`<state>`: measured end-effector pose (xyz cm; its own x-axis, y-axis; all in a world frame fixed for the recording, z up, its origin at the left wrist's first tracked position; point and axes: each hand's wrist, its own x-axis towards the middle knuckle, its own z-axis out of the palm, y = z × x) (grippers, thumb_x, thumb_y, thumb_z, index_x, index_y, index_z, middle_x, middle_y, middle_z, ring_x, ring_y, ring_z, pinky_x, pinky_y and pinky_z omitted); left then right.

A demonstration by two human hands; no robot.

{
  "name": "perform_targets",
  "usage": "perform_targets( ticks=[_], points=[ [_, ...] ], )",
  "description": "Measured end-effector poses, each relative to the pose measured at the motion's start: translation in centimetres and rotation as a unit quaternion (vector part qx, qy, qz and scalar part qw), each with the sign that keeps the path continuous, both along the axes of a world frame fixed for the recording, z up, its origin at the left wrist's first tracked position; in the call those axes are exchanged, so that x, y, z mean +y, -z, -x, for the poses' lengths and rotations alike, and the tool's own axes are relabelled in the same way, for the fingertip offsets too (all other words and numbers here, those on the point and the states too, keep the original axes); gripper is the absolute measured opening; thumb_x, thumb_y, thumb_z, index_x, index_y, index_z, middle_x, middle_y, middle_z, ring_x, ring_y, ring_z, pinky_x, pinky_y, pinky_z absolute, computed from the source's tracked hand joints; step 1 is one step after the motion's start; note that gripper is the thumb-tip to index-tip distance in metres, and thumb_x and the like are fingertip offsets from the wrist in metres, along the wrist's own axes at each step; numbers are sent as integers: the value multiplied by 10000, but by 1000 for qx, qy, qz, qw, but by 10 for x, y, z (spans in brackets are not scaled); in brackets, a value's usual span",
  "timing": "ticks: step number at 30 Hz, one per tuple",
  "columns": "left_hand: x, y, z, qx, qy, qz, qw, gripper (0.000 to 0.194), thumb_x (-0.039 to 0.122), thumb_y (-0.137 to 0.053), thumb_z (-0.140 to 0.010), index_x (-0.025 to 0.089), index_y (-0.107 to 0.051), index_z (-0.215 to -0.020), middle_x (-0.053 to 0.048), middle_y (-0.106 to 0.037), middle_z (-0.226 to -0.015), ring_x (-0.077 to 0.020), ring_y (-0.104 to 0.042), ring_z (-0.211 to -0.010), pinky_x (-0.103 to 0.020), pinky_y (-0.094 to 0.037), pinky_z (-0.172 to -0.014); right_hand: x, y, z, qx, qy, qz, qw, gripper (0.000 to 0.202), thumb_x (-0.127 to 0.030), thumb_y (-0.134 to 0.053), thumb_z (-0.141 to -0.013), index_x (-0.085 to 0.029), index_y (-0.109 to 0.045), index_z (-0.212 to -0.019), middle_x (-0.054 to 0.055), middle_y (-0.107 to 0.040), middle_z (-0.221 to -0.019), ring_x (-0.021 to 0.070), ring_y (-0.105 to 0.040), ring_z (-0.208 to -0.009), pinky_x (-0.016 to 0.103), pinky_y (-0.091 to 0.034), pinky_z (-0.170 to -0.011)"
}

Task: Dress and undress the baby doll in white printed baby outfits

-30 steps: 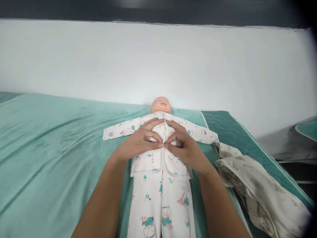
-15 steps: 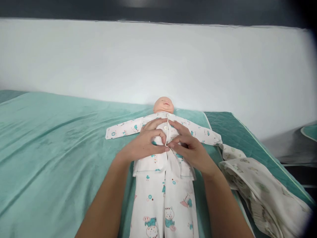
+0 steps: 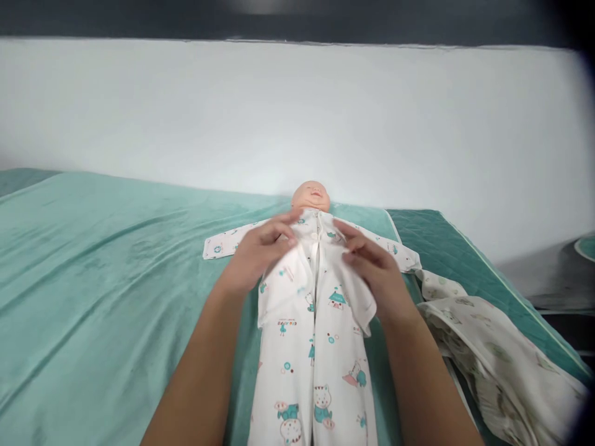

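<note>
A baby doll (image 3: 310, 196) lies on its back, dressed in a white printed baby shirt (image 3: 320, 224) and white printed baby pants (image 3: 313, 384). My left hand (image 3: 264, 251) pinches the shirt's left front flap, and my right hand (image 3: 372, 263) grips the right one; both are slightly blurred. Below the chest the two flaps are spread, baring a strip of the pants' top between them. Near the neck the shirt's edges still meet, with a pale button there. The doll's arms stretch out to either side inside the sleeves.
A light green sheet (image 3: 116, 260) covers the bed under the doll. To the right lies a darker green quilted mat (image 3: 432, 248) with a crumpled printed white cloth (image 3: 502, 359) on it. A white wall (image 3: 279, 124) rises behind the doll's head.
My hands, together at the middle of the shirt front before, have moved apart. The shirt's lower flaps are now pulled open to the left and right. The camera view has shifted slightly.
</note>
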<state>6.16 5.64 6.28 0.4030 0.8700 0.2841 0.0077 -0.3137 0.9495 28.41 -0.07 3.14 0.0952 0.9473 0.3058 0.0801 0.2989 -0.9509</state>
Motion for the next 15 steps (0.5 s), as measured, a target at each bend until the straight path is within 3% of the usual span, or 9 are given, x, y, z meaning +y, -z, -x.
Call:
perform_targets(
  ticks=[3, 5, 8, 11, 15],
  points=[
    [11, 7, 9, -151, -122, 34, 980, 204, 430, -624, -851, 226, -619, -863, -52, -582, -1389, -277, -538, -1276, -428, -483, -999, 8, 10, -8, 125, 182, 9, 975, 188, -426, -548, -866, -243, -556, -906, 67, -585, -1372, 278, -592, -1184, 434, -520, -903],
    [17, 14, 10, -139, -183, 63, 971, 261, 474, -636, -830, 231, -621, -923, -60, -613, -1340, -262, -583, -1204, -394, -496, -960, 14, 17, -10, 131, 251, 52, 958, 252, -442, -575, -831, -238, -578, -979, 78, -647, -1244, 260, -644, -1040, 396, -545, -797],
    [22, 23, 2, -3, -227, 77, 971, 350, 508, -670, -788, 243, -651, -1015, -56, -675, -1191, -238, -622, -1086, -358, -492, -912, 19, 25, -5, 54, 242, 95, 964, 377, -484, -642, -785, -239, -627, -1071, 49, -678, -1108, 232, -646, -948, 377, -538, -789],
    [23, 27, -6, 103, -226, 43, 968, 402, 505, -668, -784, 237, -658, -1083, -48, -681, -1134, -215, -613, -1024, -336, -474, -892, 21, 28, 1, -31, 230, 78, 970, 452, -517, -675, -765, -238, -647, -1119, 51, -668, -1166, 242, -607, -1062, 407, -486, -930],
    [27, 30, -3, 180, -228, 29, 956, 296, 489, -595, -828, 208, -665, -890, -22, -691, -890, -188, -600, -819, -317, -453, -783, 24, 29, -3, -56, 232, 101, 966, 435, -517, -687, -742, -225, -683, -1064, 63, -700, -1100, 235, -628, -936, 387, -497, -830]
  ],
)
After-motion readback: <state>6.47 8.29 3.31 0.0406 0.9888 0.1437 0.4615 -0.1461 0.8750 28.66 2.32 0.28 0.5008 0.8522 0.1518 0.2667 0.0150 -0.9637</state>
